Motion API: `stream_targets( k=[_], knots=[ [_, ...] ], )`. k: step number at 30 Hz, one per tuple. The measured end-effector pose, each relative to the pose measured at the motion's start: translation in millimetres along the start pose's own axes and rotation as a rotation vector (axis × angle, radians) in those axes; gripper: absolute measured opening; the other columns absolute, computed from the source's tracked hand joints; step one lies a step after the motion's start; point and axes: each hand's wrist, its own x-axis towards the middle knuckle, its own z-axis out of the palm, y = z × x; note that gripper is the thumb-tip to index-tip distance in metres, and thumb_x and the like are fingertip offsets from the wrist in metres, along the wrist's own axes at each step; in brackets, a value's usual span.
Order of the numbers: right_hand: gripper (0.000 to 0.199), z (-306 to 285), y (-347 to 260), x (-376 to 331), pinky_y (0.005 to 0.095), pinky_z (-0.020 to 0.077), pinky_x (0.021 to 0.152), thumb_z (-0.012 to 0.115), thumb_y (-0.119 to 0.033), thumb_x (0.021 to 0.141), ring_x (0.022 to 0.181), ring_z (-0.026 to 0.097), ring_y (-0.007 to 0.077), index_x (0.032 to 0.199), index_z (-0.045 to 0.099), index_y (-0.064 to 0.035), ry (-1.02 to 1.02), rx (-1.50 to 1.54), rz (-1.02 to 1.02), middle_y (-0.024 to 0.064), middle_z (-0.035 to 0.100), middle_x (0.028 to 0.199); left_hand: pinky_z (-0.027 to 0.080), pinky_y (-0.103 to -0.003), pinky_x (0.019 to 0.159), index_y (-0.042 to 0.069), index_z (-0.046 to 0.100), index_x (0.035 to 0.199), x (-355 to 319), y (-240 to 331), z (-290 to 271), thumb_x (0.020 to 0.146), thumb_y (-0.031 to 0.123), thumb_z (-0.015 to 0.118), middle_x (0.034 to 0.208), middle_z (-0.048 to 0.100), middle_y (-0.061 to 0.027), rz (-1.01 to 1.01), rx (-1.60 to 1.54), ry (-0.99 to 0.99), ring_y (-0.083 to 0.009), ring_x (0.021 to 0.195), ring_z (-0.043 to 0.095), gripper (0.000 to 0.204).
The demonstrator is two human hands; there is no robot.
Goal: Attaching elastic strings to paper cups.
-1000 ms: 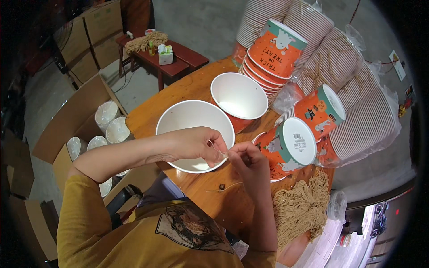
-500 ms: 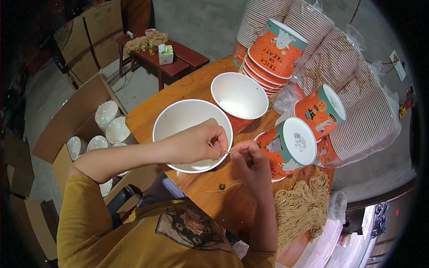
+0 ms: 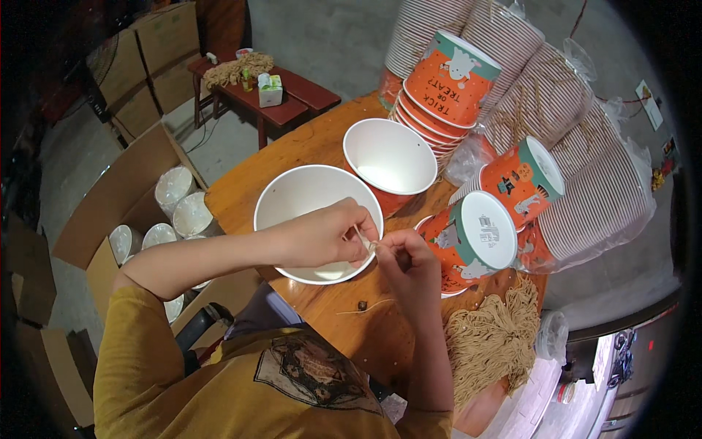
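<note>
A large white paper bucket [image 3: 292, 192] stands mouth up on the table in front of me. My left hand [image 3: 338, 238] reaches over its opening, with the fingertips pinched on a thin tan string [image 3: 360, 234] at the right side of the rim. Close against it, just outside the rim, my right hand [image 3: 406, 257] is closed with thumb and index finger on the same string. The fingers partly hide the string where it meets the rim. A second bucket [image 3: 391, 155] with a white inside stands right behind the first.
Orange printed buckets [image 3: 488, 230] stand upside down on the right. Behind them are bagged bucket stacks [image 3: 585, 190]. A tan string bundle [image 3: 497, 344] hangs over the wooden table's [image 3: 329, 300] right edge. An open carton [image 3: 110, 197] of wrapped buckets is at left; a red bench [image 3: 292, 110] stands farther off.
My fingers have shifted slightly up along the string, and a short stretch now shows between my left fingers. The bucket has slid a little to the right.
</note>
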Motion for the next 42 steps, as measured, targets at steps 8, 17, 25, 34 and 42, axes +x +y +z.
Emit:
stream_targets(
  k=[8,17,25,34,42],
  knots=[
    [0.007,-3.0,6.0,2.0,0.0227,0.0449,0.060,0.066,-0.006,0.088,0.068,0.054,0.0069,0.091,0.060,-0.0044,-0.040,0.035,-0.002,0.0008,0.057,0.079,0.046,-0.023,0.073,0.003,0.054,0.100,5.8,3.2,-2.2,0.087,0.007,0.064,0.089,0.057,-0.0030,-0.294,-0.328,-0.157,-0.0109,0.082,0.058,0.017],
    [0.007,-3.5,6.9,1.8,0.0234,0.0448,0.058,0.066,-0.008,0.089,0.065,0.054,0.0077,0.091,0.059,-0.0055,-0.040,-0.028,-0.062,0.0014,0.058,0.076,0.048,-0.043,0.072,0.003,0.049,0.098,-4.6,10.7,11.8,0.087,0.005,0.059,0.105,0.044,-0.0140,0.278,0.421,0.181,-0.0330,0.086,0.057,0.015],
    [0.008,-1.4,6.9,1.2,0.0247,0.0478,0.060,0.065,-0.010,0.090,0.066,0.059,0.0087,0.090,0.059,-0.0048,0.013,-0.037,-0.004,0.0040,0.063,0.076,0.047,-0.032,0.069,0.004,0.057,0.108,-11.0,19.8,8.1,0.090,0.008,0.062,0.089,0.054,-0.0080,0.079,0.228,0.298,-0.0212,0.078,0.058,0.019],
    [0.008,-1.3,5.0,0.9,0.0224,0.0468,0.060,0.065,-0.009,0.091,0.066,0.056,0.0047,0.090,0.059,-0.0044,-0.032,0.040,0.014,0.0007,0.063,0.074,0.046,-0.025,0.067,0.003,0.056,0.099,-0.9,7.4,11.3,0.094,0.011,0.059,0.077,0.055,-0.0009,-0.184,-0.115,0.075,-0.0082,0.072,0.054,0.010],
    [0.008,-2.6,9.1,0.2,0.0225,0.0464,0.058,0.065,-0.009,0.091,0.064,0.055,0.0042,0.093,0.058,-0.0056,-0.082,0.037,0.032,0.0002,0.062,0.072,0.045,-0.023,0.072,0.004,0.055,0.095,1.9,-5.6,13.3,0.091,0.008,0.058,0.081,0.055,0.0003,-0.149,-0.310,0.063,-0.0073,0.077,0.052,0.007]
  ],
)
